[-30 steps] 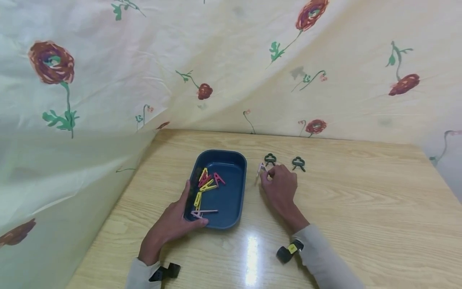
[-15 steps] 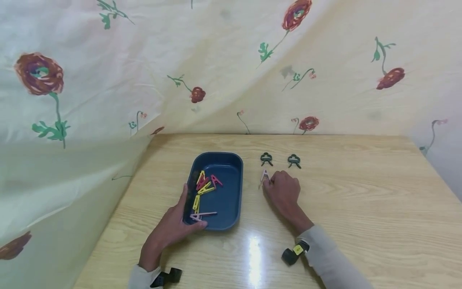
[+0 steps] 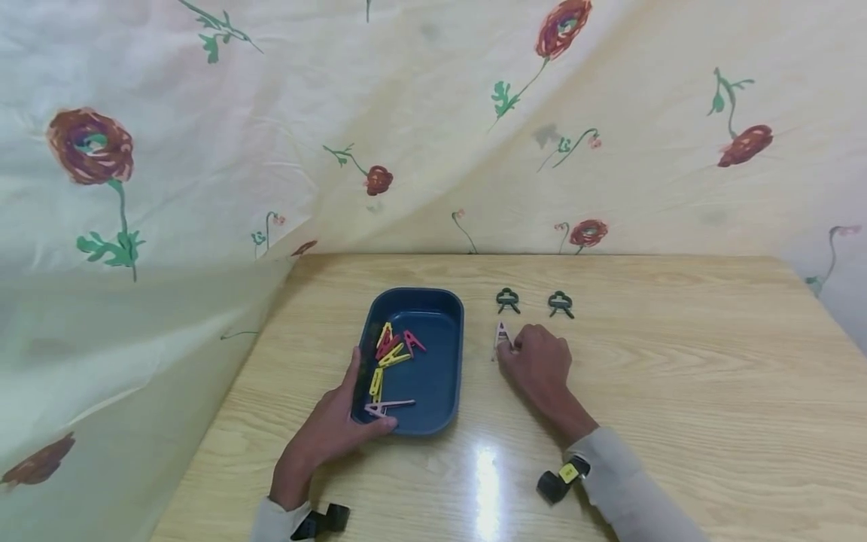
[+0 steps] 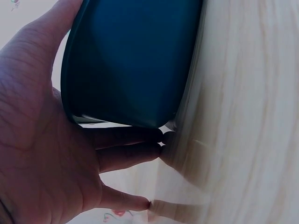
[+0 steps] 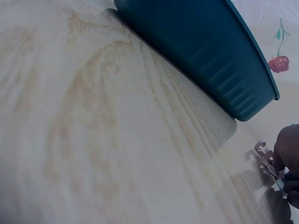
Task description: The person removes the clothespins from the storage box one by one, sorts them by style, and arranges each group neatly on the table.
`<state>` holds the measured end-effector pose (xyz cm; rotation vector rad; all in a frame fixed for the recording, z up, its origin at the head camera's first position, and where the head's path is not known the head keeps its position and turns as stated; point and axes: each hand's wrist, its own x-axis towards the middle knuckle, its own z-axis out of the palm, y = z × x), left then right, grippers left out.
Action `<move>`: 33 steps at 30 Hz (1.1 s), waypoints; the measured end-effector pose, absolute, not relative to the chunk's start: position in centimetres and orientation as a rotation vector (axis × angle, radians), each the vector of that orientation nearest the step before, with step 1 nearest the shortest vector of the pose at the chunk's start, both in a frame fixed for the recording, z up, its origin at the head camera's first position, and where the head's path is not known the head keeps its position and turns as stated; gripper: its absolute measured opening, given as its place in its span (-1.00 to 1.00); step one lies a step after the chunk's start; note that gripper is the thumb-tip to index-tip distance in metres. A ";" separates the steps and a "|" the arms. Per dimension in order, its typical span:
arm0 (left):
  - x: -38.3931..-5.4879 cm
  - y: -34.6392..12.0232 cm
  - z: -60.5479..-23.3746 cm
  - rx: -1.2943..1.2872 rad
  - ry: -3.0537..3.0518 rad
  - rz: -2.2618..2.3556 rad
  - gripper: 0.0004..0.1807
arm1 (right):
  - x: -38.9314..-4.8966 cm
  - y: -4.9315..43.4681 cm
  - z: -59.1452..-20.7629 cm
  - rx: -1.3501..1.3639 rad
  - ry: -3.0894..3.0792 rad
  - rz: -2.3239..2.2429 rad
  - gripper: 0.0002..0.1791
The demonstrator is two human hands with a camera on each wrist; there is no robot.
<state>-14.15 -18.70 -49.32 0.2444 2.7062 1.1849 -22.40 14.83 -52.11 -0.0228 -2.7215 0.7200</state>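
Observation:
My left hand [image 3: 328,433] rests against the near-left corner of a dark blue tray [image 3: 450,376], its thumb over the near rim. In the left wrist view, its fingers [image 4: 126,156] extend fairly straight beside the tray wall. Inside the tray's left side lie yellow clothespins [image 3: 395,356], red clothespins [image 3: 414,341] and pale pink clothespins [image 3: 389,406]. Right of the tray, my right hand [image 3: 542,365] pinches a pale pink clothespin [image 3: 501,332] low at the table, its head pointing away from me. The right wrist view shows that clothespin [image 5: 265,156] partly hidden by the fingers.
Two dark green clips, a left clip [image 3: 507,299] and a right clip [image 3: 560,303], stand side by side beyond the right hand. A flowered cloth [image 3: 420,218] hangs behind and left of the wooden table [image 3: 677,376].
My right hand has drawn the pink clothespin slightly towards me, away from the left green clip, which now shows fully. The left hand stays at the tray. The head view has shifted slightly.

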 end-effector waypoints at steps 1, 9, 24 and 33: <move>-14.1 -18.7 -49.3 0.240 2.706 1.185 0.36 | -22.4 14.8 -52.1 -0.018 -2.722 0.724 -0.61; -14.0 -18.8 -49.4 0.241 2.715 1.163 0.36 | -22.6 14.7 -52.4 -0.008 -2.718 0.664 -0.64; -14.2 -18.7 -49.9 0.236 2.712 1.178 0.35 | -22.3 14.9 -52.6 -0.004 -2.660 0.641 -0.70; -14.3 -18.8 -49.9 0.214 2.696 1.185 0.37 | -22.1 14.2 -52.1 0.019 -2.526 0.668 -0.71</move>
